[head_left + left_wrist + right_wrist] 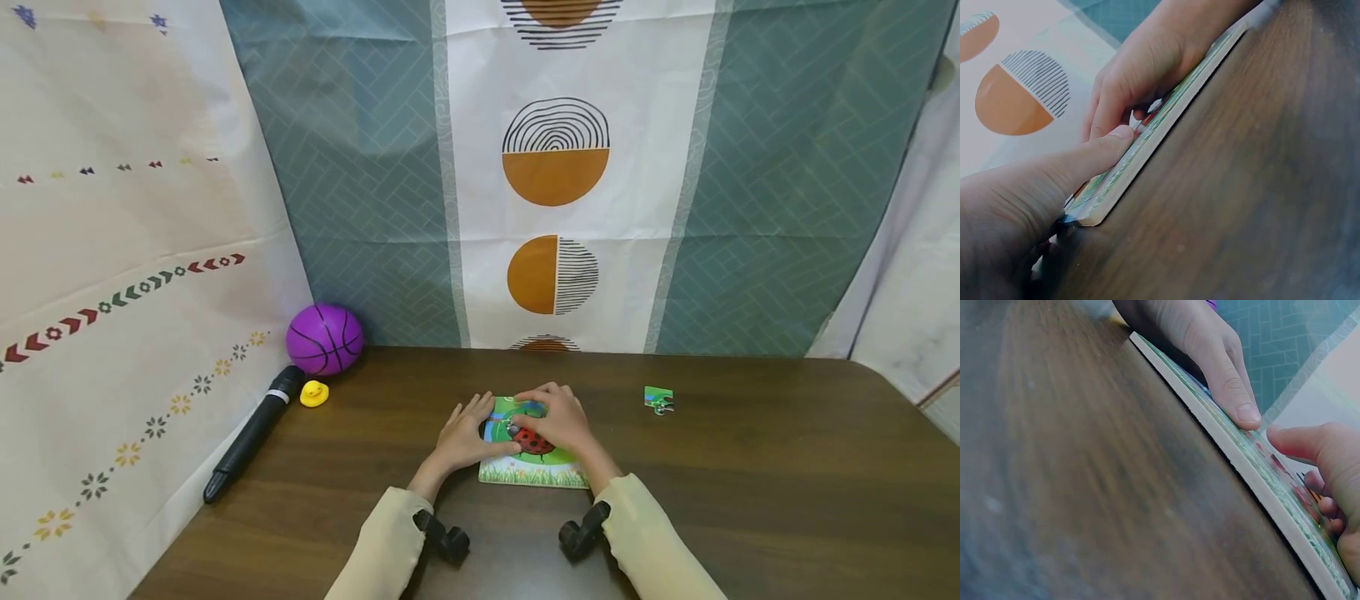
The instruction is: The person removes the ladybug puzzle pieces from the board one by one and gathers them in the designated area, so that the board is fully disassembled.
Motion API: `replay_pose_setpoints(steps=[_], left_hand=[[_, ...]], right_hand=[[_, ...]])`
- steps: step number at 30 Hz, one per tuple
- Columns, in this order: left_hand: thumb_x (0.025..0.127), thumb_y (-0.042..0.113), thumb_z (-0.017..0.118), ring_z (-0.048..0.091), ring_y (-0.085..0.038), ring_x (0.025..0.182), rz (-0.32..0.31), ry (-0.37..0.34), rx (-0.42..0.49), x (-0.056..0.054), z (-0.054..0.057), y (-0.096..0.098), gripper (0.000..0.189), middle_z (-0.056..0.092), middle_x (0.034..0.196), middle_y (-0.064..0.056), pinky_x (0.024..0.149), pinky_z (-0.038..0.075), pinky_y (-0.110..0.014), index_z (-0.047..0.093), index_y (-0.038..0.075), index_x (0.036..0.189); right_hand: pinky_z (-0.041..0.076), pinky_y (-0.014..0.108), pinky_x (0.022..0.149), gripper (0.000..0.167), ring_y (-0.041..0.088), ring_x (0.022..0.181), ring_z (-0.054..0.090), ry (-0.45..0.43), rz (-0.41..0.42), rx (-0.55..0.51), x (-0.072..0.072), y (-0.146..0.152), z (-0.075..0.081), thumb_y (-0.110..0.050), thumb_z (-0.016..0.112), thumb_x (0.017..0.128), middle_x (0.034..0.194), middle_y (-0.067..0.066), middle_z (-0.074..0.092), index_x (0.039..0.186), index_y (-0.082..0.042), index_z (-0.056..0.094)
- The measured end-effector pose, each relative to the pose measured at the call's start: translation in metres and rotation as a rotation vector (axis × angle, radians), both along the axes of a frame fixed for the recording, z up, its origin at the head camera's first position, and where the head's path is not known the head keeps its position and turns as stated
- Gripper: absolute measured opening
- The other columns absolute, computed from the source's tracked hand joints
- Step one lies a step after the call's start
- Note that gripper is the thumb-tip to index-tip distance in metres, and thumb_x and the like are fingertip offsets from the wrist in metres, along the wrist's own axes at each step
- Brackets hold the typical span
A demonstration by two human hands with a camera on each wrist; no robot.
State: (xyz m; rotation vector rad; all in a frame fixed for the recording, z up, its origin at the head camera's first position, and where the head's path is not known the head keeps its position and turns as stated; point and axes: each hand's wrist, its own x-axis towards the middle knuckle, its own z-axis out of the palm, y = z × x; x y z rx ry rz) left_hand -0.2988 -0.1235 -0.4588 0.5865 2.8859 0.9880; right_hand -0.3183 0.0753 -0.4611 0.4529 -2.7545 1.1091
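Observation:
A jigsaw puzzle board (517, 476) with a red ladybug on a green ground lies flat on the wooden table. My left hand (462, 435) rests along its left edge, fingers straight towards the far corner and thumb lying over the picture. Over the upper right part, my right hand (564, 421) reaches across from the right, with thumb and index finger apart above the ladybug. In the right wrist view its other fingers (1329, 506) are bent close over the picture. The palm and fingers cover part of the board. One loose puzzle piece (659, 399) lies apart, to the right.
At the table's left side are a purple ball (324, 339), a small yellow rubber duck (314, 393) and a long black stick-like object (253, 435) with a white ring. Patterned cloths (375, 167) hang behind and to the left.

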Motion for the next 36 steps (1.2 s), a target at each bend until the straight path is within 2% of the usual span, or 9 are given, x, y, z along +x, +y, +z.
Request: replay_pose_setpoints(steps=[12,17,25,36], left_hand=[[0.079,0.057,0.072,0.02,-0.033,0.152,0.005,-0.011,-0.013,0.0007,-0.0005,-0.0014,0.099,0.027,0.161,-0.013,0.123,0.011,-0.057,0.031,0.005,0.153],[0.079,0.061,0.07,0.021,-0.037,0.151,-0.004,0.021,0.012,0.0015,-0.0012,-0.0006,0.102,0.029,0.16,-0.017,0.123,0.01,-0.059,0.032,0.001,0.151],[0.08,0.054,0.073,0.018,-0.034,0.152,0.002,-0.003,-0.014,-0.0007,0.0002,0.001,0.098,0.027,0.161,-0.014,0.123,0.01,-0.057,0.03,0.004,0.153],[0.08,0.053,0.074,0.018,-0.033,0.152,0.008,-0.01,-0.013,-0.0004,0.0007,0.0008,0.097,0.026,0.162,-0.012,0.124,0.01,-0.056,0.031,0.005,0.153]], right_hand=[[0.042,0.053,0.094,0.03,0.028,0.114,0.044,-0.018,0.003,0.031,0.0011,-0.0022,-0.0016,-0.037,0.077,0.083,0.117,0.005,0.055,0.111,-0.026,0.075],[0.04,0.056,0.097,0.029,0.029,0.117,0.043,0.001,0.023,0.039,-0.0011,-0.0007,-0.0019,-0.038,0.076,0.083,0.122,0.007,0.055,0.109,-0.026,0.076],[0.038,0.06,0.102,0.029,0.033,0.124,0.042,-0.004,0.038,0.046,-0.0033,0.0013,-0.0019,-0.039,0.075,0.084,0.133,0.009,0.055,0.11,-0.027,0.074],[0.033,0.061,0.105,0.028,0.031,0.12,0.046,0.003,0.052,0.029,-0.0048,0.0017,-0.0014,-0.034,0.077,0.083,0.13,0.007,0.06,0.11,-0.026,0.074]])
